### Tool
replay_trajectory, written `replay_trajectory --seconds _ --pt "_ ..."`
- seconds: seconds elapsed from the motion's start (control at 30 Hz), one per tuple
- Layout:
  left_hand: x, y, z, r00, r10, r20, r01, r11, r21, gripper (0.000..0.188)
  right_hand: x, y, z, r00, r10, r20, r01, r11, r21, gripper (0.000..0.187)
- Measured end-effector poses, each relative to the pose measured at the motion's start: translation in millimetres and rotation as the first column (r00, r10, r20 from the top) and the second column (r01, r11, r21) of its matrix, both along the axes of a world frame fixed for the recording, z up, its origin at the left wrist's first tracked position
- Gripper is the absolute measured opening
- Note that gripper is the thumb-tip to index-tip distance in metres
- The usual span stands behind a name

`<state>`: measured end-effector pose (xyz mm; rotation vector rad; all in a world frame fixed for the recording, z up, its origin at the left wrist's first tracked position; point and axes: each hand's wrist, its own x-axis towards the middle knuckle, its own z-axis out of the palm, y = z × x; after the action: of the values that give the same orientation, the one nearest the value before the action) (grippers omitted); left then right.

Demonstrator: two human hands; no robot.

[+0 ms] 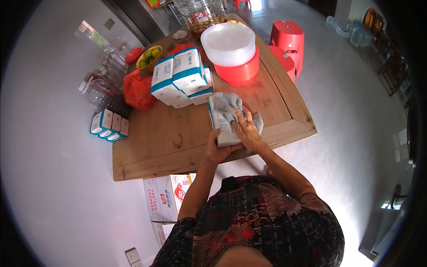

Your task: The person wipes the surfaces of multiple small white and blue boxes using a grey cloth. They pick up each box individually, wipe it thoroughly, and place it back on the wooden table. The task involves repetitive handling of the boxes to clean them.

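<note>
Near the front right of the wooden table, my left hand [216, 150] grips the lower end of a white and teal pack [223, 128], thumb along its near left edge and fingers beneath. The pack is boxy, like a tissue pack, and tilted. Over its upper face my right hand [249, 132] presses a crumpled grey cloth [226, 102], fingers closed on it. Part of the cloth hangs out to the right of that hand. Just beyond, a stack of similar packs [178, 78] stands on the table.
On the wooden table [164, 142] are a red basin [238, 73] with white lids or tubs, a red bag [138, 91], a bowl of green fruit [149, 57] and a large jar [200, 20]. More packs [109, 126] sit at the left edge. Red stools [287, 42] stand beyond the right side.
</note>
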<state>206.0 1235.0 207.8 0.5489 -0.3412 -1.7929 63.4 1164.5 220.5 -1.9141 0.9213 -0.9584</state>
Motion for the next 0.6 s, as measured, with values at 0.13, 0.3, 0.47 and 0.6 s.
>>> replay_trajectory --seconds 0.13,0.3,0.47,0.6 --pt "-4.3 1.7 -9.3 0.994 0.098 -0.038 -0.098 0.995 0.008 0.07 -15.8 28.5 10.4 0.993 0.07 -0.09 -0.079 0.992 -0.103 0.049" --pt "-0.5 -5.9 -9.1 0.97 0.099 -0.223 -0.082 0.993 0.084 0.061 -29.6 57.1 10.2 0.978 0.126 -0.167 -0.189 0.873 -0.45 0.041" --pt "-3.7 6.0 -36.9 1.0 -0.013 -0.024 0.01 0.993 -0.12 0.064 -33.9 26.5 14.7 0.996 0.025 0.087 -0.003 0.969 -0.248 0.044" --pt "-12.6 10.4 -7.1 0.977 -0.059 0.206 0.099 0.976 -0.191 0.071 -35.1 -8.1 44.7 0.959 -0.084 0.271 0.03 0.98 0.199 0.046"
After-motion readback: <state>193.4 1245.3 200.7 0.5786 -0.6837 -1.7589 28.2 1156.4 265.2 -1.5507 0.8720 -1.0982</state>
